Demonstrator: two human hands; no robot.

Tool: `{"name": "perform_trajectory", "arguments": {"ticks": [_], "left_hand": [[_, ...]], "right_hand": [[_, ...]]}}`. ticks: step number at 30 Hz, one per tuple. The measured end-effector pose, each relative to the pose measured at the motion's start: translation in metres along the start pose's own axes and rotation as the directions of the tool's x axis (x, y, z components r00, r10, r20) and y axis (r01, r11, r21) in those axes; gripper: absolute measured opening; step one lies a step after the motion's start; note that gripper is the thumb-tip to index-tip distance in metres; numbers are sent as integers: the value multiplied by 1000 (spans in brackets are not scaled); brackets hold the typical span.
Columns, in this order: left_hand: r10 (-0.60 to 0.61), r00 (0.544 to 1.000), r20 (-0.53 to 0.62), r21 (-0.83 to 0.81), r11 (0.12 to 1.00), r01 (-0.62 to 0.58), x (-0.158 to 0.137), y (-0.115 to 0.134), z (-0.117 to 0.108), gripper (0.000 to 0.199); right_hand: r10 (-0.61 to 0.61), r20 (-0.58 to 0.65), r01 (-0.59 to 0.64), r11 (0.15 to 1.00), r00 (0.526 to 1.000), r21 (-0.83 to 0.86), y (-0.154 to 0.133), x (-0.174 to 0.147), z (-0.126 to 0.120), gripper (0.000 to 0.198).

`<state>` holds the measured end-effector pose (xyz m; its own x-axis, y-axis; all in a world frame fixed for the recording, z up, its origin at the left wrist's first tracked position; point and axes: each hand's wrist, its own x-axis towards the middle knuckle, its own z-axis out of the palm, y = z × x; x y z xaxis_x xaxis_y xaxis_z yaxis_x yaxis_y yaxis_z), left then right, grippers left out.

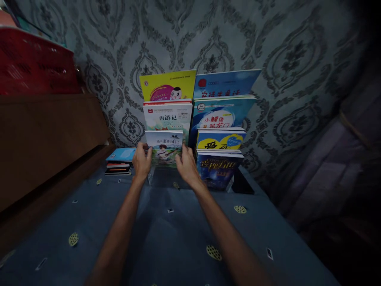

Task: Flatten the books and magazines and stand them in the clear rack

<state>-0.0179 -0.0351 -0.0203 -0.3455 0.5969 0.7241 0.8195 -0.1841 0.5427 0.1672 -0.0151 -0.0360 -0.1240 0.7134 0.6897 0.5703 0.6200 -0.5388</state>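
Both hands grip a small book with a boy and a guitar on its cover. My left hand is closed on its left edge, and my right hand pinches the right edge. The book stands upright at the front of a clear stand, its lower part raised above the stand's base. Behind it rise a white book and a taller yellow book. In the row to the right, a dark blue book stands foremost, with a yellow-and-blue book and taller blue books behind.
A low stack of books lies left of the stand. The blue patterned cloth spreads beneath everything. A brown wooden panel with a red box borders the left; patterned wallpaper backs the scene, and pale hanging fabric is at right.
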Motion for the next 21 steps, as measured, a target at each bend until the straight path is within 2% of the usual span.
{"name": "perform_trajectory", "arguments": {"ticks": [5,13,17,21], "left_hand": [[24,1000,-7,63,998,-23,-3,3,1,12],[160,985,-59,85,984,-154,-9,2,7,54],[180,982,-51,107,979,-174,-7,2,7,59],[187,982,13,222,957,-185,-3,4,5,60]], "right_hand": [[14,46,-15,1000,999,12,-1,-1,4,64],[26,25,-27,999,999,40,2,-2,11,69],[0,-9,1,1000,1000,30,7,-3,13,67],[-24,-26,24,999,999,23,8,-4,12,65]]}}
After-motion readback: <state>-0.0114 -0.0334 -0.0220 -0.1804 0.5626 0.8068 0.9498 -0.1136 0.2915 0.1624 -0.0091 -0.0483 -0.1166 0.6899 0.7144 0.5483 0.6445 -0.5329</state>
